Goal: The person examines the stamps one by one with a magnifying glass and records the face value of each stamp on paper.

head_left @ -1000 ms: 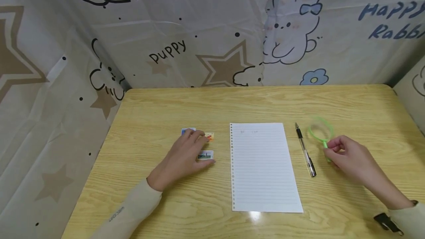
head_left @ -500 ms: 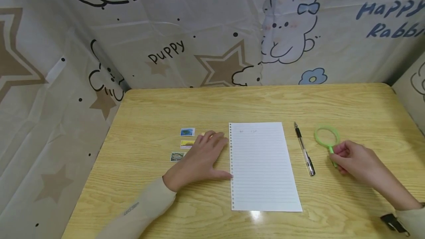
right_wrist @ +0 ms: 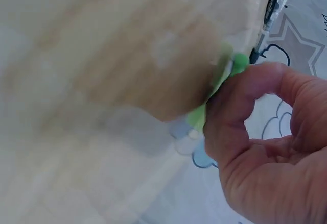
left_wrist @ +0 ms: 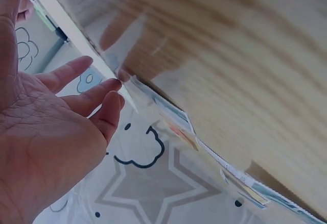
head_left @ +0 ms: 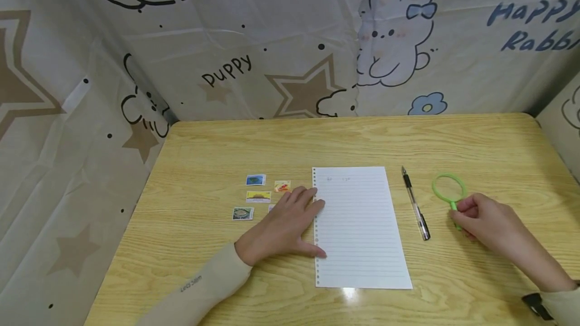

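In the head view, my left hand (head_left: 286, 226) lies with spread fingers over the left edge of a lined sheet of paper (head_left: 362, 235). The left wrist view shows this hand (left_wrist: 56, 137) palm-side with nothing in it. Small stamps lie left of it: a blue one (head_left: 256, 180), a yellow one (head_left: 259, 196), a grey-green one (head_left: 242, 214) and an orange one (head_left: 283, 185); the hand mostly covers another. My right hand (head_left: 491, 220) pinches the handle of a green magnifying glass (head_left: 453, 206) at the right. In the right wrist view, the curled fingers partly hide its green handle (right_wrist: 196, 117).
A black-tipped pen (head_left: 415, 204) lies between the paper and the magnifying glass. The wooden table (head_left: 226, 145) meets a printed cloth (head_left: 290, 39) at its back. A black strap (head_left: 536, 306) hangs by the right sleeve.
My left hand has slid right and nearer, from over the stamps onto the paper's edge, uncovering several stamps. My right hand has shifted the magnifying glass slightly right and nearer.
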A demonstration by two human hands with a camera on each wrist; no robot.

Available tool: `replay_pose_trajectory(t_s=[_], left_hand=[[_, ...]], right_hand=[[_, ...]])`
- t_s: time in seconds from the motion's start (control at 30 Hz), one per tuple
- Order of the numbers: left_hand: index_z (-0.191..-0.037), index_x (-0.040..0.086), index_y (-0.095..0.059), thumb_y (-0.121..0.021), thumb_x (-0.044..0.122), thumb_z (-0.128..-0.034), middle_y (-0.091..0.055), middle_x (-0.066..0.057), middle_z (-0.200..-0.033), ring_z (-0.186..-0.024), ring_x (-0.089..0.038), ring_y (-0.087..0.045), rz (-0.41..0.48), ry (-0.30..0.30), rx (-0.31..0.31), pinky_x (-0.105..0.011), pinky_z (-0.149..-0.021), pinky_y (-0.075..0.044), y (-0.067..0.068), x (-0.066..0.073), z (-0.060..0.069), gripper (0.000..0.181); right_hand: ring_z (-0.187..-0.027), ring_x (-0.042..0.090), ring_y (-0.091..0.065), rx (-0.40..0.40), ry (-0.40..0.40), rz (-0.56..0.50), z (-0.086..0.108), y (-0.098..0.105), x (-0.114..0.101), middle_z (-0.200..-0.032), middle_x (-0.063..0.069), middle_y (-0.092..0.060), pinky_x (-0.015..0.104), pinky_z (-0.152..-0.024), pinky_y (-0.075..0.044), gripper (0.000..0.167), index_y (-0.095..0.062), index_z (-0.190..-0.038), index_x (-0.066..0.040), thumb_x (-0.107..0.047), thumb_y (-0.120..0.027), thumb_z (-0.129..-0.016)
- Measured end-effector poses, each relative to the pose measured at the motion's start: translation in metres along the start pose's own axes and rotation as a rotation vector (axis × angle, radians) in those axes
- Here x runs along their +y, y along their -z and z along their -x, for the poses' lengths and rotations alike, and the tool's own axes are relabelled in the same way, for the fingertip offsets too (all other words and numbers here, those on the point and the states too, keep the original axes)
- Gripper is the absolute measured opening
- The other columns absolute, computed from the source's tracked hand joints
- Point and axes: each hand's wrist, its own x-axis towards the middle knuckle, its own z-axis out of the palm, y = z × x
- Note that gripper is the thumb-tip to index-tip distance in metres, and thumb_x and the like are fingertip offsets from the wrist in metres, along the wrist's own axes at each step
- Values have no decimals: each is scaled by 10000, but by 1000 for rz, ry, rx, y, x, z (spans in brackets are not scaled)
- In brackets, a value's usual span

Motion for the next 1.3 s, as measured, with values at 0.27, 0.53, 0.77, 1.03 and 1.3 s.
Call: replay_pose_trajectory(t_s=[0.27, 0.53, 0.77, 1.03, 1.3], left_hand=[[-1487, 59, -567, -817, 793, -785, -446, -226, -1602, -1429, -394, -424, -23, 2, 2, -517, -1172, -374, -2, 2, 1, 1046], [-1462, 60, -583, -821, 789, -776, -472, -235, -1579, -1402, -392, -449, -52, -10, 18, -503, -1153, -399, -1, 3, 2, 1028], [-1501, 88, -563, -801, 793, -791, -443, -220, -1619, -1435, -374, -431, -65, 22, -36, -490, -1163, -395, 0, 5, 1, 1028], [-1513, 98, -559, -780, 802, -802, -435, -219, -1637, -1418, -361, -444, -86, 35, -64, -462, -1125, -417, 2, 8, -1, 1024], [-1462, 94, -582, -804, 782, -794, -467, -232, -1603, -1368, -364, -474, -98, 20, -35, -460, -1107, -433, 3, 9, -1, 984]], right_hand=[[-774, 258, -590, 147, 81, 60, 4, -8, -14, -931, 147, -650, 359, -620, -449, 507, -551, -1242, 126, -342, -666, -1085], [-824, 192, -620, 141, 225, 17, -5, -29, -36, -973, 62, -667, 303, -654, -473, 489, -561, -1322, 85, -292, -737, -1064], [-839, 208, -581, 35, 237, 33, -14, -40, -50, -1017, 110, -635, 340, -681, -492, 676, -479, -1452, 142, -287, -788, -1030], [-728, 150, -498, 72, 351, 144, -16, -46, -58, -919, 34, -584, 305, -594, -419, 548, -486, -1491, 72, -109, -718, -1028], [-702, 127, -479, 91, 387, 131, -14, -46, -61, -846, -19, -572, 280, -567, -404, 343, -679, -1307, -35, -20, -698, -965]])
